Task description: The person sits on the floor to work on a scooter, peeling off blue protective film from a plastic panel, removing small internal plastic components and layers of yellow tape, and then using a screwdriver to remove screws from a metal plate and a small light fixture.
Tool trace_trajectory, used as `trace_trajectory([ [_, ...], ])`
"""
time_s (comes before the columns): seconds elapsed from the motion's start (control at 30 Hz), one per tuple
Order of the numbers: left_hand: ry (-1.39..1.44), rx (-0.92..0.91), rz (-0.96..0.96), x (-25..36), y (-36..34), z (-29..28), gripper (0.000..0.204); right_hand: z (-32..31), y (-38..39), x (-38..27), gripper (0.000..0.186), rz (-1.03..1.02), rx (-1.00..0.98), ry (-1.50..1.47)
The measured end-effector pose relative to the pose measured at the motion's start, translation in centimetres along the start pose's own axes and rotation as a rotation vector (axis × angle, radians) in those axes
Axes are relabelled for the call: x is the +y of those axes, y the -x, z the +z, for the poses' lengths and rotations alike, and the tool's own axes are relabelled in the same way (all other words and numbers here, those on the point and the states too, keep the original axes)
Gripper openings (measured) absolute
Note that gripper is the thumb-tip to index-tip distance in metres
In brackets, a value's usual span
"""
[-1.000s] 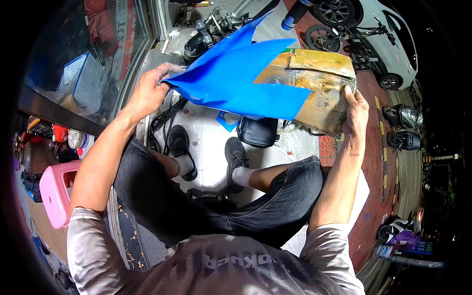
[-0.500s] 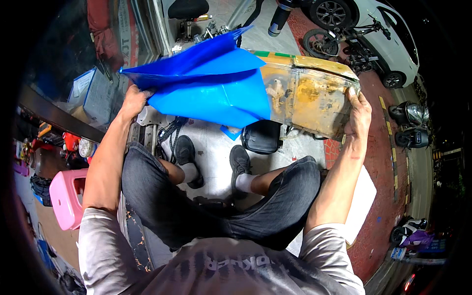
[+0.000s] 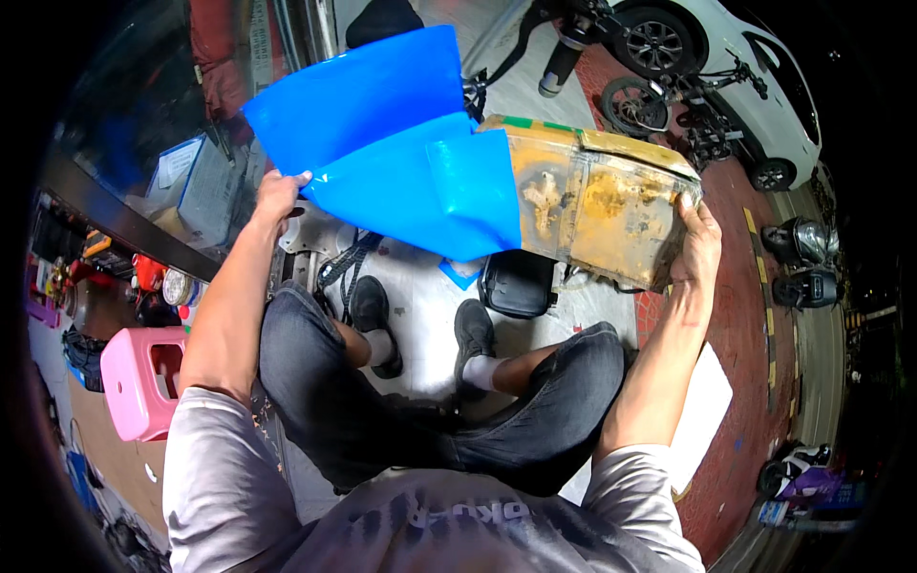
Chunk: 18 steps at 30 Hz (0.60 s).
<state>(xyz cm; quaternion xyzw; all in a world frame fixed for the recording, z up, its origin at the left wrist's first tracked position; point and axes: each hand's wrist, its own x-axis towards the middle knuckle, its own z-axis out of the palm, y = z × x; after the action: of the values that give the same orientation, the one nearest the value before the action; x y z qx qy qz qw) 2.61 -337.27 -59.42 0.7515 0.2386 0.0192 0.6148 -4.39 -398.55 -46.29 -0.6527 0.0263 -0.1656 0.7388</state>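
Between my two hands, above my knees, is a long flat box-shaped pack (image 3: 611,205) with a stained, yellow-brown surface and a green strip along its far edge. A wide sheet or sleeve of glossy blue plastic (image 3: 411,186) covers its left part; whether it goes all the way round is hidden. My left hand (image 3: 278,202) pinches the plastic's left edge, thumb on top. At the pack's right end my right hand (image 3: 697,244) is closed, thumb on the upper face and fingers around the end.
A black case (image 3: 518,285) and a small blue piece (image 3: 460,273) lie on the floor beyond my shoes. To my left stand a pink stool (image 3: 143,382) and a grey box (image 3: 205,186). A black handlebar grip (image 3: 560,69) juts in beyond the pack. Farther right is a white car (image 3: 764,86).
My left hand has shifted slightly right. The blue plastic's upper flap, folded and pointed before, is now spread out flatter and stands up. The pack has barely moved.
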Motion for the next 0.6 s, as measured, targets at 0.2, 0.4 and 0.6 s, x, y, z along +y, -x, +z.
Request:
trace_trajectory([
  [0.2, 0.188, 0.072, 0.04, 1.3, 1.7, 2.6, 0.032, 1.4, 0.1, 0.1, 0.035, -0.206, -0.067, 0.099],
  [0.4, 0.357, 0.038, 0.109, 3.1, 3.8, 1.4, 0.037, 3.0, 0.5, 0.1, 0.031, -0.304, -0.053, 0.076],
  [0.6, 0.051, 0.761, 0.81, 8.9, 8.1, -2.5, 0.048, 5.0, 0.0, 0.8, 0.027, -0.251, -0.039, 0.163],
])
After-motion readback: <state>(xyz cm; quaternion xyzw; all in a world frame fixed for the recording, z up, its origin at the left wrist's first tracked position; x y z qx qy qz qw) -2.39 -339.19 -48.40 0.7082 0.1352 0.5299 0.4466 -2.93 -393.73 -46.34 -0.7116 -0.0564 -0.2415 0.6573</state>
